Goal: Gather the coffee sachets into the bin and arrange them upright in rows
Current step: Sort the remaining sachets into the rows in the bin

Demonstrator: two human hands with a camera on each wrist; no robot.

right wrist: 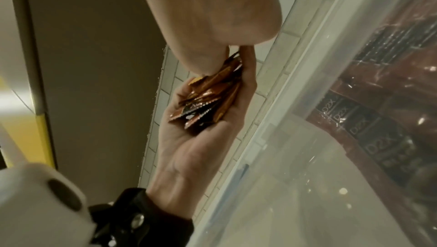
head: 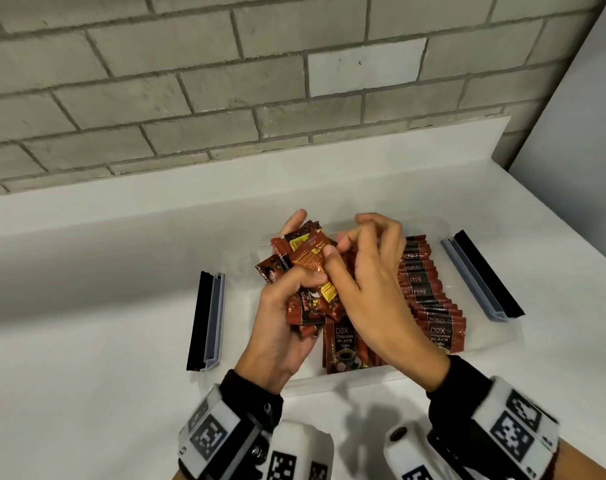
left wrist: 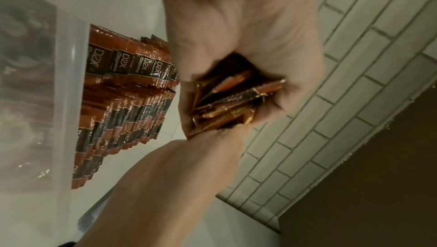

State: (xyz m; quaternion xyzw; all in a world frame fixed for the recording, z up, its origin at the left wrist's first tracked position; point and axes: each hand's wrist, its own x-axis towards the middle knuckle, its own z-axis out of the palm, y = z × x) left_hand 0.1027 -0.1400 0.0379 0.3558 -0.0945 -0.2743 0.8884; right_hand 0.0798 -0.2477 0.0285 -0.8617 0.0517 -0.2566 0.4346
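Head view: sachets (head: 312, 271) gripped in left hand (head: 280, 320).

Bright head view — dim, blurred wrists

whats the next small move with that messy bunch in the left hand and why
Probably square it up: the left hand grips a fanned, crooked bunch of sachets, the right hand pinching one. The rows in the bin already stand upright.

Sachet rows (head: 429, 299) fill the bin's (head: 329, 381) right side; its left side lies open.
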